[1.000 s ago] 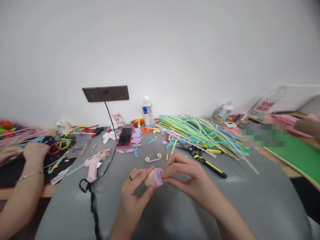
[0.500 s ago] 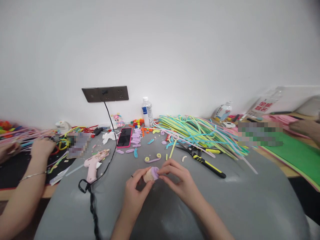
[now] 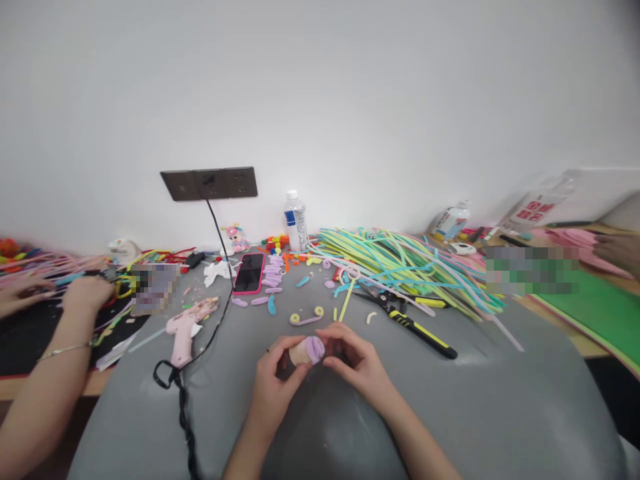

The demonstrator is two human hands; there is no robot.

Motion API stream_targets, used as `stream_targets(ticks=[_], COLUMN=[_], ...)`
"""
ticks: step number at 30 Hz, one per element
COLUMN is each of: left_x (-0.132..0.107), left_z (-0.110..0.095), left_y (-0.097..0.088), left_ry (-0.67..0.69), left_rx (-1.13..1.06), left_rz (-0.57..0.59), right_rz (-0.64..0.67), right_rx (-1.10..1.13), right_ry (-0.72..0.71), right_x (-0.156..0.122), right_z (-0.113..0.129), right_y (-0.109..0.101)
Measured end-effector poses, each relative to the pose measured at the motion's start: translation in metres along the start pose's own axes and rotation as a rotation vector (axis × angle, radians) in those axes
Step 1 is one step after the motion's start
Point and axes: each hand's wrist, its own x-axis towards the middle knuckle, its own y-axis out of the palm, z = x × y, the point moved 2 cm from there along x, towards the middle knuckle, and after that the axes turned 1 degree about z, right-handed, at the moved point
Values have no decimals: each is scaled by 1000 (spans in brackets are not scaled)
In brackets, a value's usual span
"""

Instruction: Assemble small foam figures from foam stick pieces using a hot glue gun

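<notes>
Holding a small cream-and-lilac roll (image 3: 307, 351) in the left hand (image 3: 274, 381), below the centre of the frame, with thumb and fingers closed around the cream end. Curving the right hand (image 3: 354, 360) beside the lilac end, thumb and forefinger parted; cannot tell whether touching it. Working above a grey counter (image 3: 480, 407), with a coiled yellow-and-lilac strip (image 3: 307, 321) just above the roll in the frame and black-and-yellow pliers (image 3: 423, 337) to the right. Facing also a loose bundle of pastel pipe cleaners (image 3: 395, 260) right of centre, short lilac pieces (image 3: 273, 272) beside a pink-edged phone (image 3: 249, 273) left of centre, and a pink glue gun (image 3: 184, 331) farther left, above a black cord (image 3: 184, 413) trailing to the bottom edge
</notes>
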Motion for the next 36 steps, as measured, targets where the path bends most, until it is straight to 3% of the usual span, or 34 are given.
stream_targets(ticks=[11, 27, 36], left_x=[-1, -1, -3], left_z=[2, 0, 8], left_y=[0, 0, 0], left_ry=[42, 73, 59], left_rx=[8, -20, -70], left_rz=[97, 105, 16], right_rz=[31, 33, 32], right_rx=[91, -3, 27], right_ry=[21, -3, 91], right_x=[-1, -2, -6], right_z=[-4, 1, -6], right_y=[0, 1, 1])
